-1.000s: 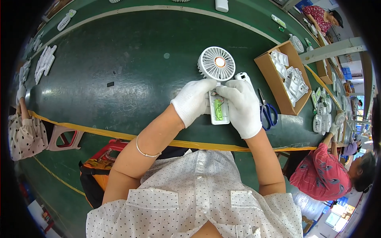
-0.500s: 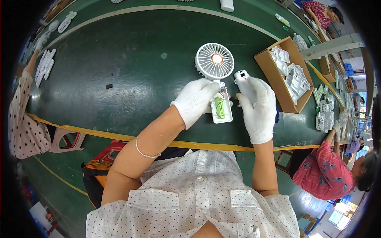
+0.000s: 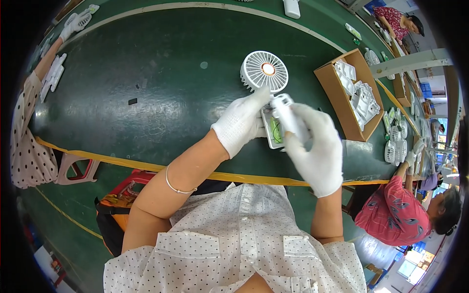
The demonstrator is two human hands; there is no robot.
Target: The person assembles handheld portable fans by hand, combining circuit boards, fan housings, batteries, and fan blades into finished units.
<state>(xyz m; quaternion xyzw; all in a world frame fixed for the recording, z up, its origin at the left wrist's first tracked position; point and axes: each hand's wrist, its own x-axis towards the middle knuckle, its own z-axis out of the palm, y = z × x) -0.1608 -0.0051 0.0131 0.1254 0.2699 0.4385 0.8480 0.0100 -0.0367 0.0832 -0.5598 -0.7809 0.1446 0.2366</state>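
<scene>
A small white handheld fan (image 3: 265, 72) with a round grille and an orange ring lies ahead of me. My gloved left hand (image 3: 240, 117) is closed round its handle, just below the head. The handle is open, and a green battery (image 3: 276, 131) shows inside it. In my gloved right hand (image 3: 317, 146) is a white handle cover (image 3: 292, 117), pinched between thumb and fingers. It is tilted and partly hides the open handle; whether the two touch I cannot tell.
On the right stands a cardboard box (image 3: 342, 115) with several white plastic parts (image 3: 362, 100). White parts (image 3: 53, 78) lie at the far left, and a small black piece (image 3: 132, 101) lies on the green table (image 3: 171, 63). Co-workers sit on both sides.
My right hand has brought the cover left, over the open handle, from beside it. My left hand has barely moved. At far left a co-worker's hand has reached farther to a fan.
</scene>
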